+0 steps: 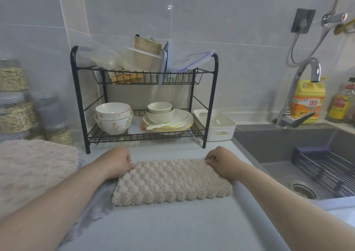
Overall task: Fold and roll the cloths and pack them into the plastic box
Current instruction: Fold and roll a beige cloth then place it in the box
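Left hand (119, 160) and right hand (221, 161) each pinch a far corner of the folded beige cloth (172, 181), fingers curled on its edge. The cloth lies flat on the counter (172, 229). There are three cloths in all: a grey cloth (99, 199) lies partly under the beige one and the left forearm, and a fluffy cream cloth (32, 170) lies further left. One white plastic box (217, 125) stands behind, between the two-tier black rack (209, 101) and the sink (278, 147).

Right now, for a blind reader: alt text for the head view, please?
The left hand and right hand pinch the far corners of a folded beige cloth on a counter. Behind stand a black dish rack and white plastic box, beside a sink.
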A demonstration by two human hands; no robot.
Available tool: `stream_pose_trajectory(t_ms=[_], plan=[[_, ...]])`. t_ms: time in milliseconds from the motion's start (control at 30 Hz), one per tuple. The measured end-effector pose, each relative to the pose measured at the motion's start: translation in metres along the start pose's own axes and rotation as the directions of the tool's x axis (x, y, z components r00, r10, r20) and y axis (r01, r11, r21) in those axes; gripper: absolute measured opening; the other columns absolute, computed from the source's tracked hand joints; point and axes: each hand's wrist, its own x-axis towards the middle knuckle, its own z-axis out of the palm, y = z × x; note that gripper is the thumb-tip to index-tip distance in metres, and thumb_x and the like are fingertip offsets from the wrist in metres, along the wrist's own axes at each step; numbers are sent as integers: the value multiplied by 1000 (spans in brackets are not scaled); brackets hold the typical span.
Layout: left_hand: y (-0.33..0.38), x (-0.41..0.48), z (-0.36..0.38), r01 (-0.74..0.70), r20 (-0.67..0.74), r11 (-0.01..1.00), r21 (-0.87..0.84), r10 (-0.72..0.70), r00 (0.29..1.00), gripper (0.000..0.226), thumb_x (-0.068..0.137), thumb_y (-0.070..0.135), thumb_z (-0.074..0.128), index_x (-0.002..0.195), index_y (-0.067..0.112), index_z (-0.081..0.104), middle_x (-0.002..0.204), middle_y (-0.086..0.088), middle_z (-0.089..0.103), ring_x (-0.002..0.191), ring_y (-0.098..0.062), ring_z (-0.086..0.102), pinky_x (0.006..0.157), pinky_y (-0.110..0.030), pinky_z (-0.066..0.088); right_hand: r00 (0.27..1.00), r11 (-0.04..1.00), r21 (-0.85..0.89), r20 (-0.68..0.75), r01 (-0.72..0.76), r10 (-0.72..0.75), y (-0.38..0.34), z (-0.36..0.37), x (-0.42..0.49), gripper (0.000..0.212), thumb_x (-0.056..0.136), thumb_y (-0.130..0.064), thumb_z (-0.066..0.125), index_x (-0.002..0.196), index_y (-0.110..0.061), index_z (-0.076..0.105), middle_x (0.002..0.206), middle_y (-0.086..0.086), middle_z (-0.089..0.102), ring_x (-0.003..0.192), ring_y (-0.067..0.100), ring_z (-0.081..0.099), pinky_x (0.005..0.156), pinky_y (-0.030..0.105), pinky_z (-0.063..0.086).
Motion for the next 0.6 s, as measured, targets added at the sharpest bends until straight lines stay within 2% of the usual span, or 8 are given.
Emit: stream_pose_trajectory(t_ms=[67, 133, 167, 233, 333, 433, 533, 600], plan=[[0, -2, -1, 7, -8, 999, -40, -8, 1000, 22, 87, 31, 65, 74, 17, 55, 83, 0, 62, 75, -17, 55, 62, -29, 39, 999, 993, 114, -39, -12, 17, 1, 0, -6, 8, 93, -23, 59, 87, -17, 61, 87, 2, 62, 68, 11, 56, 61, 20, 41], [-1, -5, -3, 16, -31, 996, -93, -19, 999, 22, 85, 30, 67, 73, 19, 52, 80, 3, 57, 71, -14, 51, 57, -27, 35, 998, 958, 284, -29, -39, 49, 0, -3, -12, 11, 93, -17, 58, 85, -10, 54, 64, 3, 59, 43, 9, 49, 44, 20, 40], [-2, -5, -4, 21, -46, 992, -122, -27, 999, 23, 84, 29, 69, 72, 19, 51, 78, 3, 56, 68, -13, 50, 54, -27, 33, 998, 933, 358, -26, -41, 54, 1, -5, -15, 11, 93, -13, 58, 86, -7, 53, 57, 4, 59, 36, 10, 47, 40, 21, 40], [-4, -6, -7, 27, -66, 986, -164, -39, 997, 25, 82, 26, 71, 70, 17, 50, 75, 1, 56, 64, -13, 48, 52, -26, 32, 998, 905, 424, -47, -27, 51, 2, -11, -18, 10, 92, -12, 62, 84, -7, 57, 54, 3, 61, 37, 11, 49, 46, 23, 44], [-5, -7, -8, 23, -39, 984, -175, -30, 999, 24, 81, 23, 72, 70, 16, 51, 73, -1, 59, 60, -15, 51, 48, -24, 35, 999, 921, 391, -36, -3, 19, 3, -15, -20, 8, 85, -21, 72, 82, -16, 66, 67, -2, 67, 50, 10, 56, 60, 24, 48], [-5, -5, -5, 11, -4, 985, -173, -12, 1000, 19, 83, 22, 70, 73, 17, 55, 75, -2, 62, 59, -16, 54, 47, -22, 39, 999, 969, 246, 45, -8, -3, 2, -15, -22, 19, 83, -27, 74, 100, -23, 70, 73, -13, 65, 50, -2, 55, 55, 5, 40], [-3, -4, -4, -40, -3, 993, -108, 40, 999, 15, 86, 21, 67, 75, 19, 57, 79, 4, 59, 68, -10, 52, 54, -22, 38, 994, 973, 224, 106, -63, 39, -2, -13, -20, 15, 88, -19, 68, 102, -15, 67, 65, -4, 64, 43, 2, 55, 51, 11, 45], [-2, -1, -2, -43, 5, 995, -95, 44, 999, 14, 89, 21, 62, 76, 19, 56, 83, 4, 59, 74, -12, 52, 60, -23, 40, 994, 966, 243, 85, -89, 70, -5, -13, -16, 12, 90, -15, 64, 101, -11, 64, 77, 3, 69, 52, 11, 59, 50, 14, 48]])
